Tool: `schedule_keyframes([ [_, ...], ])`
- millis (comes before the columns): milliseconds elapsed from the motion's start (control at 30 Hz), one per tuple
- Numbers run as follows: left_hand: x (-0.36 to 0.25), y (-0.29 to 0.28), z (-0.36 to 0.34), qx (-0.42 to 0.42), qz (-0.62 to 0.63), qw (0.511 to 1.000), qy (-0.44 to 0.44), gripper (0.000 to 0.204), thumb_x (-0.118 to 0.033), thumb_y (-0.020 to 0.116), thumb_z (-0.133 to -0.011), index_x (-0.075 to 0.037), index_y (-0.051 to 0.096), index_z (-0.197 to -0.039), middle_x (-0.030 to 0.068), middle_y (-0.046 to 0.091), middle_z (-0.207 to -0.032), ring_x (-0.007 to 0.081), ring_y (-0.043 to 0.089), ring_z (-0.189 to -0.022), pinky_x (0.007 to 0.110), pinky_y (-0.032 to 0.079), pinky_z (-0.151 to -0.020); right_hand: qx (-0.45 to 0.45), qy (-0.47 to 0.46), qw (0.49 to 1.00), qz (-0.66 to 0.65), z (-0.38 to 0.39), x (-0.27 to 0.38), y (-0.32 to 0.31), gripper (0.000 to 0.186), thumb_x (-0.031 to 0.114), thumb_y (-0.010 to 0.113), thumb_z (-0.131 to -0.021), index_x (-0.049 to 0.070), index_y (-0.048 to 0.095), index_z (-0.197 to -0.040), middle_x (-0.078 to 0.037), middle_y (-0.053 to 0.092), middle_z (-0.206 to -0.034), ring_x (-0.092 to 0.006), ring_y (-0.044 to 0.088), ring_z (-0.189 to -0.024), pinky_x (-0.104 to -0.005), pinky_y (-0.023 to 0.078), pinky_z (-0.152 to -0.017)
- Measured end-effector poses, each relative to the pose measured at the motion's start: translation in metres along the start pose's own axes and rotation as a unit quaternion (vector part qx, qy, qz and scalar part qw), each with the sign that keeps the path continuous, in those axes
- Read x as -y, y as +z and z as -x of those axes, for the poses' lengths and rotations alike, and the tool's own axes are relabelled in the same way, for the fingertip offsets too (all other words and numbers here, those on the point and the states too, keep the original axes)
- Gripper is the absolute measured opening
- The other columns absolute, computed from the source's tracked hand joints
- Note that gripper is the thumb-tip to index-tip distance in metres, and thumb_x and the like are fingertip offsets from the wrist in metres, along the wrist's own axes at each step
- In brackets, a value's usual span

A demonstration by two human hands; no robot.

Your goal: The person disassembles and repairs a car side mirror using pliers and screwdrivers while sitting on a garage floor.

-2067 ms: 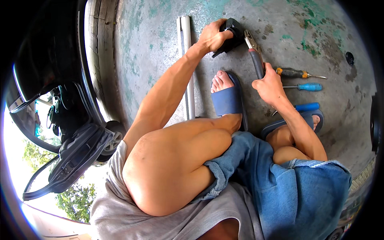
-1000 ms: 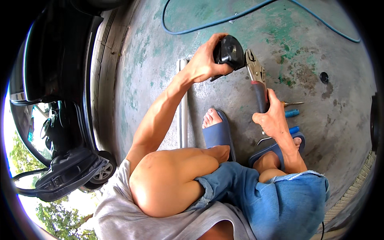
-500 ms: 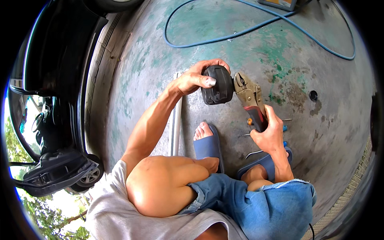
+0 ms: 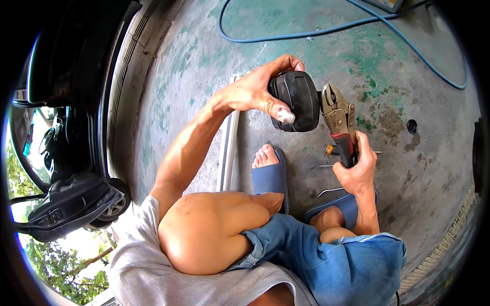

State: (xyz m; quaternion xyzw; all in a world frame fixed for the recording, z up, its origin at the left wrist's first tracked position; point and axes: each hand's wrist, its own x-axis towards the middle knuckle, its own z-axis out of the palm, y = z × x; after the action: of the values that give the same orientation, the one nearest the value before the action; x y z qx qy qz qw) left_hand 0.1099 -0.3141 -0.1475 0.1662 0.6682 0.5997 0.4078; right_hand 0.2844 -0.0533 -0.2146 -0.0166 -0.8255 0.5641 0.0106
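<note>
A black, rounded plastic part (image 4: 297, 102) with ridged sides is held up by my left hand (image 4: 255, 92). The fingers wrap its far side, and the thumb, with a whitish smear on it, presses the near side. My right hand (image 4: 357, 171) is closed around the red and black grips of the locking pliers (image 4: 338, 117). Their metal jaws point up and meet a short dark stub on the part's right side; I cannot tell how firmly they bite. Both things are above the floor, in front of my knees.
A blue hose (image 4: 286, 38) loops over the stained concrete floor (image 4: 204, 56). A small black cap (image 4: 412, 125) lies at the right. An orange-ended tool (image 4: 331, 149) and thin metal rods lie by my right sandal. A metal rail (image 4: 228, 148) runs left of my foot; a black car (image 4: 71, 66) stands left.
Both hands, with the black part and the pliers, sit a little farther right and higher in the picture. The part shows slightly turned. Both grips stay the same, and the view itself has shifted.
</note>
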Motion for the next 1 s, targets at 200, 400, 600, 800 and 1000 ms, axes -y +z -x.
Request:
schedule_keyframes([
  [200,0.000,0.002,0.003,0.064,-0.048,0.997,0.021,0.113,-0.052,0.097,-0.055,0.003,0.047,-0.141,0.0111,0.063,-0.119,0.0203,0.061,-0.113,0.035,0.048,-0.101,0.011,-0.021,0.999,0.044,-0.004,-0.002,0.005,0.055,0.000,0.065,-0.067,-0.001,0.055,-0.121,-0.017,0.065,-0.097,-0.0348,0.066,-0.084,-0.0398,0.054,-0.078],
  [400,0.024,-0.012,0.003,0.194,-0.008,0.981,-0.022,0.111,-0.060,0.088,-0.065,0.011,0.050,-0.141,0.0215,0.062,-0.132,0.0281,0.059,-0.122,0.040,0.043,-0.108,-0.019,-0.097,0.989,0.105,0.001,-0.011,0.004,0.055,0.000,0.065,-0.065,0.000,0.055,-0.120,-0.020,0.060,-0.096,-0.0420,0.061,-0.086,-0.0457,0.052,-0.075],
  [600,0.023,0.005,0.011,0.272,0.021,0.958,-0.086,0.118,-0.068,0.083,-0.067,0.010,0.042,-0.146,0.0209,0.057,-0.138,0.0270,0.055,-0.127,0.040,0.042,-0.109,-0.028,-0.087,0.975,0.202,-0.001,-0.005,0.004,0.045,0.001,0.074,-0.072,0.000,0.056,-0.113,-0.020,0.064,-0.099,-0.0446,0.063,-0.090,-0.0456,0.051,-0.077],
  [800,0.052,0.028,0.021,0.138,0.188,0.970,-0.074,0.121,-0.080,0.073,-0.068,0.008,0.044,-0.146,0.0191,0.053,-0.144,0.0257,0.051,-0.132,0.041,0.037,-0.115,-0.115,-0.118,0.958,0.234,-0.004,-0.018,0.004,0.038,0.002,0.075,-0.065,0.006,0.060,-0.099,-0.013,0.061,-0.088,-0.0385,0.061,-0.084,-0.0450,0.049,-0.075],
  [1000,0.042,0.039,0.026,0.255,0.066,0.953,-0.153,0.092,-0.067,0.069,-0.082,0.007,0.057,-0.135,0.0184,0.061,-0.130,0.0241,0.056,-0.120,0.038,0.043,-0.105,-0.083,-0.168,0.955,0.230,-0.004,-0.011,-0.002,0.034,0.000,0.072,-0.063,0.006,0.059,-0.093,-0.011,0.057,-0.084,-0.0357,0.058,-0.079,-0.0433,0.047,-0.070],
])
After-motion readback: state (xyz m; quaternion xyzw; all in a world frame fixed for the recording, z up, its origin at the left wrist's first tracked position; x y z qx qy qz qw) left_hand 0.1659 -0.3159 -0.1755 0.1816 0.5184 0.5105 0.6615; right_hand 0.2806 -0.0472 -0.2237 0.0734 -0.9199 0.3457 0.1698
